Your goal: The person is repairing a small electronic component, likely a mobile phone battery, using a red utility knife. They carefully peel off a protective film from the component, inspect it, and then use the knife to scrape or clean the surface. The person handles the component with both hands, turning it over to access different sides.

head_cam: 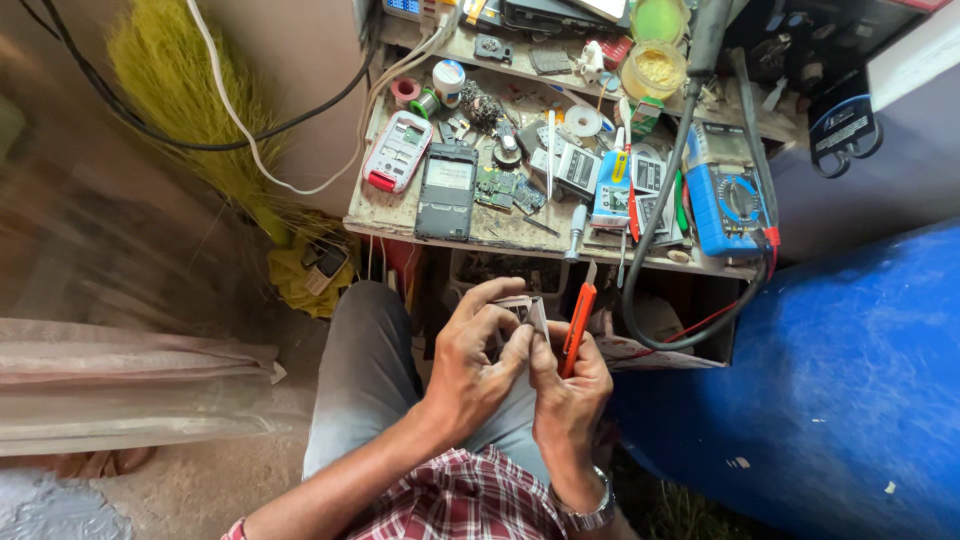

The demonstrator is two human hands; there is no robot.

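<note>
My left hand (478, 355) and my right hand (570, 385) meet over my lap, below the front edge of a small wooden workbench (400, 218). Between the fingers of both hands sits a small grey phone part (527, 310), mostly hidden by them. My right hand also grips an orange-handled screwdriver (578, 318), its tip pointing up toward the bench. A wristwatch (588, 515) is on my right wrist.
The bench holds an opened dark phone body (446, 192), a red and white phone (396, 152), a circuit board (508, 188), a blue multimeter (728, 200) with black and red leads, tape rolls and jars. A blue barrel (850, 380) stands at right, a broom (190, 90) at left.
</note>
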